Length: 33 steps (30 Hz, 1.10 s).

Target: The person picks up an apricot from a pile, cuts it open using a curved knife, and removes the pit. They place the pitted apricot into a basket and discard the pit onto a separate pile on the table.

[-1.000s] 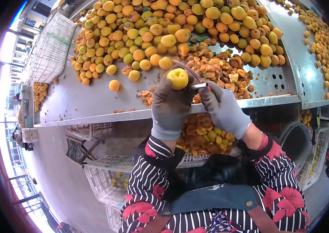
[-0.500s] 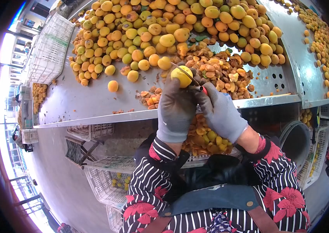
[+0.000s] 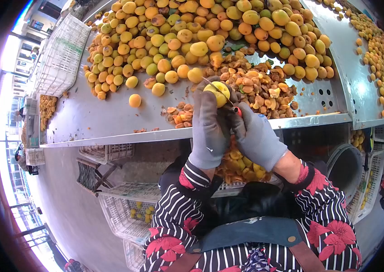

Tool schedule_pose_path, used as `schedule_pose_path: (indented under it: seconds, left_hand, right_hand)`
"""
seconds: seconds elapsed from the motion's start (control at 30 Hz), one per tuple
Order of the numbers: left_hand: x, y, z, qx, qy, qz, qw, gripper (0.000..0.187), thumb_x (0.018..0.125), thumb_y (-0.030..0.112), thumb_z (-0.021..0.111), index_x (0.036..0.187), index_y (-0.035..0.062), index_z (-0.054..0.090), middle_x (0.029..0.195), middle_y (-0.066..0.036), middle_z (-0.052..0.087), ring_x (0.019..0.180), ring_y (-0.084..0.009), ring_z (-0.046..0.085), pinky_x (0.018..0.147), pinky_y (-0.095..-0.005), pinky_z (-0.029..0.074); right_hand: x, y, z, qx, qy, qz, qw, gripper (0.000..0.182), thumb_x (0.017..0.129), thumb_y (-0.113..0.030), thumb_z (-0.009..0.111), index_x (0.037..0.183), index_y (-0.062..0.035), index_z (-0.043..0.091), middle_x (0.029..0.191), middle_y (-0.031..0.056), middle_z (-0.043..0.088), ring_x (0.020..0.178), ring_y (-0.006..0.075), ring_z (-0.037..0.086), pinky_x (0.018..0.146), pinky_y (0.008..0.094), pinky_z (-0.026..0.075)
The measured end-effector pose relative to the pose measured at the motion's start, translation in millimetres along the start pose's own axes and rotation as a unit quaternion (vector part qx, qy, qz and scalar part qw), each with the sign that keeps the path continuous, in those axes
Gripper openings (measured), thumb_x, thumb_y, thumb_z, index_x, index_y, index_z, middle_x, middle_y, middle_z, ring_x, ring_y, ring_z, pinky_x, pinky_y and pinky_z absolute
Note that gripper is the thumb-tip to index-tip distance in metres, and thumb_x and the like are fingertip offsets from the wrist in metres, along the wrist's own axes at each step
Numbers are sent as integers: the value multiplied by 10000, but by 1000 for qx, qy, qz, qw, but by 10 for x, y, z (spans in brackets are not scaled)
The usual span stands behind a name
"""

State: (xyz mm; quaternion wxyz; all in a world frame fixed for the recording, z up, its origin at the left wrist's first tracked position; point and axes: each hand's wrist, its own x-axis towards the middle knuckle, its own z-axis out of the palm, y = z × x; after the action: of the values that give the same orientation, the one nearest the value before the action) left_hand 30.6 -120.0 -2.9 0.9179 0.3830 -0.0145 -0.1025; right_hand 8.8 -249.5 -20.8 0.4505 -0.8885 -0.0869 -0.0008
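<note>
In the head view, I grip a yellow apricot (image 3: 223,87) with my left hand (image 3: 209,133), just above the near edge of the metal table (image 3: 106,120). My right hand (image 3: 261,141) is closed on the red-handled knife (image 3: 238,111), its thin curved blade lying across the fruit. I judge that I am partway through cutting it; the next move calls for a firm hold, slowly turning apricot against blade, fingertips clear of the edge, so the flesh parts neatly

Fruit-sorting workshop: long metal tabletop (image 3: 92,129) heaped with apricots (image 3: 174,43), plastic crates (image 3: 124,213) on bare floor (image 3: 69,199), large windows (image 3: 15,158) along side.
</note>
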Motion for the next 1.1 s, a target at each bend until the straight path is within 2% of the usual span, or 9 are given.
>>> schedule_pose_path:
  seconds: [0.23, 0.37, 0.5, 0.53, 0.6, 0.8, 0.97, 1.03, 1.1]
  left_hand:
    - [64, -26, -147, 203, 41, 119, 971, 568, 1024, 400, 516, 1464, 83, 347, 1120, -90, 567, 1001, -187, 603, 856, -326, 535]
    - [6, 62, -109, 204, 15, 89, 975, 712, 1015, 451, 527, 1540, 77, 223, 1239, -91, 502, 1086, -163, 554, 944, -314, 475]
    - [16, 100, 24, -11, -57, 60, 997, 737, 1025, 483, 464, 1586, 124, 151, 1406, -142, 464, 1213, -217, 522, 1038, -386, 427]
    - [46, 108, 28, -136, -93, 37, 986, 731, 1031, 504, 427, 1595, 141, 133, 1474, -166, 431, 1261, -241, 504, 1075, -412, 401]
    - [87, 127, -15, -134, -97, 41, 985, 734, 1027, 526, 404, 1594, 145, 137, 1483, -171, 422, 1275, -250, 493, 1083, -412, 393]
    - [133, 145, -198, -114, -126, 54, 984, 781, 999, 662, 266, 1593, 166, 166, 1533, -202, 372, 1363, -305, 425, 1130, -415, 342]
    - [111, 149, -149, -163, -84, 14, 983, 873, 952, 730, 313, 1580, 135, 195, 1517, -195, 400, 1363, -316, 434, 1131, -409, 352]
    - [120, 83, -167, -86, -51, -39, 994, 924, 927, 752, 347, 1561, 93, 221, 1492, -180, 432, 1328, -306, 474, 1132, -411, 360]
    - [118, 5, -36, -59, -62, -13, 996, 882, 945, 709, 395, 1528, 60, 268, 1460, -172, 460, 1296, -297, 507, 1120, -417, 382]
  right_hand:
    - [46, -156, -271, -1, -80, 21, 997, 256, 1012, -278, 495, 1081, -32, 510, 755, 254, 645, 761, 485, 635, 646, 568, 485]
    - [24, -126, -238, 20, -92, 18, 995, 273, 1012, -272, 489, 1111, -21, 528, 798, 263, 650, 808, 488, 635, 666, 567, 483]
    - [-25, -77, -107, 112, -13, -12, 994, 310, 1030, -299, 473, 1132, -14, 543, 801, 261, 648, 817, 490, 633, 678, 518, 503]
    - [-21, -126, -173, 171, -41, 46, 983, 336, 1036, -322, 474, 1129, -8, 550, 792, 252, 643, 796, 472, 639, 674, 485, 500]
    - [6, -149, -200, 231, -71, 102, 965, 362, 1042, -344, 474, 1126, -3, 558, 783, 243, 637, 774, 453, 645, 669, 453, 497]
    - [-14, -83, -194, 196, -70, 56, 977, 400, 1051, -383, 474, 1060, 6, 564, 719, 136, 608, 653, 247, 577, 605, 377, 442]
    - [3, 42, -228, 411, -31, 96, 906, 447, 1051, -448, 458, 965, -12, 510, 719, -16, 500, 651, 76, 457, 549, 280, 384]
    - [10, -28, -161, 417, 2, 119, 901, 403, 1049, -436, 467, 939, -51, 519, 665, 19, 500, 576, 86, 463, 517, 256, 388]
    - [-12, -17, -91, 153, 21, 26, 988, 325, 1050, -342, 464, 981, -29, 517, 733, 195, 617, 693, 417, 626, 581, 429, 452]
